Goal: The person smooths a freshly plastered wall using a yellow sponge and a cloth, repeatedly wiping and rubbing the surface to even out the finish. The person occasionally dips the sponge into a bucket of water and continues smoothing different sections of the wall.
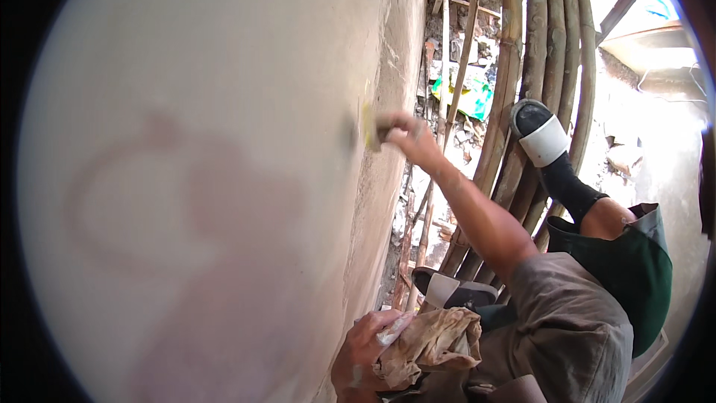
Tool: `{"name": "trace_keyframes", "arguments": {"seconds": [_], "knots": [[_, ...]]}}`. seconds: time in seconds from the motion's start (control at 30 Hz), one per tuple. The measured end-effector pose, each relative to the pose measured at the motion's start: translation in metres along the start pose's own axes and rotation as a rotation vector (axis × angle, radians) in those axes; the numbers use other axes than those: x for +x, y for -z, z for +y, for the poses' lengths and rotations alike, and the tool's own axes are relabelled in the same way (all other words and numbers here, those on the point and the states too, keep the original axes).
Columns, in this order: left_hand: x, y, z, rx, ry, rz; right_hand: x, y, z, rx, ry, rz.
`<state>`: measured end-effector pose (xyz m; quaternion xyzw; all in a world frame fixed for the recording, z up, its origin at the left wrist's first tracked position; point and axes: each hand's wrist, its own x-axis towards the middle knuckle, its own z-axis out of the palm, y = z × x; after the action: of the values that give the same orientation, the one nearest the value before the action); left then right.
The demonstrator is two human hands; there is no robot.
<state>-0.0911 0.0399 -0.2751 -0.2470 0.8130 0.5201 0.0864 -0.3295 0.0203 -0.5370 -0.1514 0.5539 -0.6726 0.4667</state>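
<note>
My right hand (410, 138) reaches out to the plastered wall (224, 45), its fingers closed round a small, flat, yellow-edged hand tool (370, 128). Motion blurs the tool, so its exact kind does not show. It is at the wall surface, near where the smooth pale plaster meets a rougher strip. Lower down, close to my body, my left hand (365, 354) grips a crumpled brown bag (432, 343). White smears mark the fingers. What the bag contains is hidden.
Long bamboo poles (533, 45) form a platform under my sandalled feet (543, 134). Through the gap between wall and poles, rubble and a green-and-yellow plastic sack (466, 97) show below. Thin poles (447, 67) stand in that gap. A grey wall (667, 149) rises at the right.
</note>
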Motion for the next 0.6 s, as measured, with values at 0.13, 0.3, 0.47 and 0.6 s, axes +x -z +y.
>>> {"name": "trace_keyframes", "arguments": {"seconds": [0.13, 0.3, 0.47, 0.6], "knots": [[0.006, 0.007, 0.014, -0.081, -0.010, 0.010, 0.063, 0.032, 0.039, 0.217, -0.125, 0.305], [-0.006, 0.001, -0.008, -0.019, -0.073, -0.053, 0.122, 0.037, 0.041, 0.268, -0.294, 0.518], [-0.017, 0.000, -0.013, -0.066, -0.027, 0.014, 0.129, 0.007, -0.018, 0.226, -0.030, 0.482], [-0.009, 0.005, -0.014, -0.034, -0.033, -0.037, 0.097, -0.019, -0.128, 0.340, 0.287, 0.273]]}}
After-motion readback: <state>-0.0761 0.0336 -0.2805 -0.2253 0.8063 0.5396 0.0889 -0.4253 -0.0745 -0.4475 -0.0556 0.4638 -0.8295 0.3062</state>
